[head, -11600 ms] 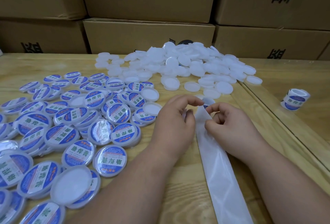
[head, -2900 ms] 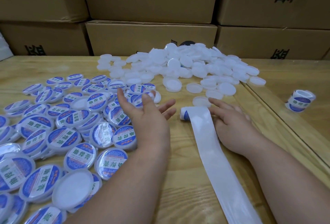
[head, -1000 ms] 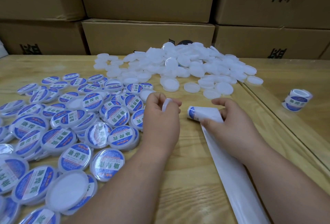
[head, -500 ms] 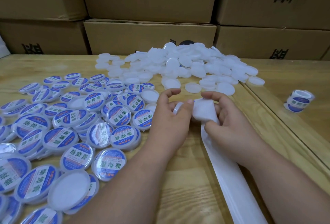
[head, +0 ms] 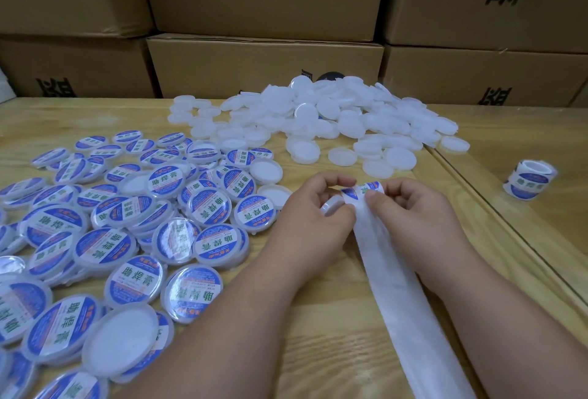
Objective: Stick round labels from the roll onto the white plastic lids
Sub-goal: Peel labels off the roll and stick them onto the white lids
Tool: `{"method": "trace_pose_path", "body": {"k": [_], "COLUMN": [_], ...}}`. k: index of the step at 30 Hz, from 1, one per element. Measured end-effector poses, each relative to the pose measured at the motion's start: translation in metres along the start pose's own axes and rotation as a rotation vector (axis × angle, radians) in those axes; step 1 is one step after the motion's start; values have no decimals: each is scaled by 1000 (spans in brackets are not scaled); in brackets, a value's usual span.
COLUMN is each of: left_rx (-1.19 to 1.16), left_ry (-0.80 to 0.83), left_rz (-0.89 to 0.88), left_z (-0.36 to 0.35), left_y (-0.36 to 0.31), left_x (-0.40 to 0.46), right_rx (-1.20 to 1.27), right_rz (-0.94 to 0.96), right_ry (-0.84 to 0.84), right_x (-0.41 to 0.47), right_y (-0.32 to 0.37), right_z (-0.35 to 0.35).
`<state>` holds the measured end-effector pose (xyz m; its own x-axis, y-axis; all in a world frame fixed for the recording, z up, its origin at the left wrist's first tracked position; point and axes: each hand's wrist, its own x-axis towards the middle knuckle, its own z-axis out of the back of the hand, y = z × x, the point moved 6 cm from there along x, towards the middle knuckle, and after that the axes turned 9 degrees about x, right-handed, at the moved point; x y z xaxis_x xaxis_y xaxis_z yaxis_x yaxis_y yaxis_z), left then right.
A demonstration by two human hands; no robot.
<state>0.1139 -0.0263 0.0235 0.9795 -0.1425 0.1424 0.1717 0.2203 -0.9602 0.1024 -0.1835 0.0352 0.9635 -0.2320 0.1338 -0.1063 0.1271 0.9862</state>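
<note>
My left hand (head: 313, 219) holds a white plastic lid (head: 331, 207) on edge between curled fingers, above the wooden table. My right hand (head: 413, 212) pinches the label roll (head: 366, 190), whose blue and white label shows at the top between both hands. The roll's white backing strip (head: 404, 297) trails toward me along the table. Most of the held lid is hidden by my left fingers. A pile of bare white lids (head: 318, 118) lies behind my hands. Labelled lids (head: 127, 223) cover the table's left side.
A second label roll (head: 529, 184) stands on the right past a seam in the table (head: 496, 217). Cardboard boxes (head: 264, 61) form a wall along the far edge. Two bare lids (head: 265, 172) lie just left of my left hand.
My left hand picked a bare lid off the table and brought it to the roll. My right hand lifted the roll's end, and the blue label now shows between my hands.
</note>
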Motion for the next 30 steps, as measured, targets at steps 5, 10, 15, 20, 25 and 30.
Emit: {"method": "trace_pose_path", "body": {"k": [5,10,15,20,25,30], "left_rx": [81,165,216,188,203,235], "left_ry": [-107,-187,-165,-153,-152,-186], "left_rz": [-44,-151,-201,-148,-152,-153], "left_z": [0,3,0,1,1,3], "left_y": [-5,-10,-12,-10,-12,-11], "left_x": [-4,-3,-5,-5,-6,-6], "right_rx": [17,-32,-5,-1,-69,-93], "right_rz": [22,105,152,167,213,224], "right_ry": [-31,30,92,152,160,140], "right_x": [1,-4,-7,-11,-12,-12], "right_y": [3,7,13,17,19,21], "right_z": [4,-3,-6,-8,-7,-7]}}
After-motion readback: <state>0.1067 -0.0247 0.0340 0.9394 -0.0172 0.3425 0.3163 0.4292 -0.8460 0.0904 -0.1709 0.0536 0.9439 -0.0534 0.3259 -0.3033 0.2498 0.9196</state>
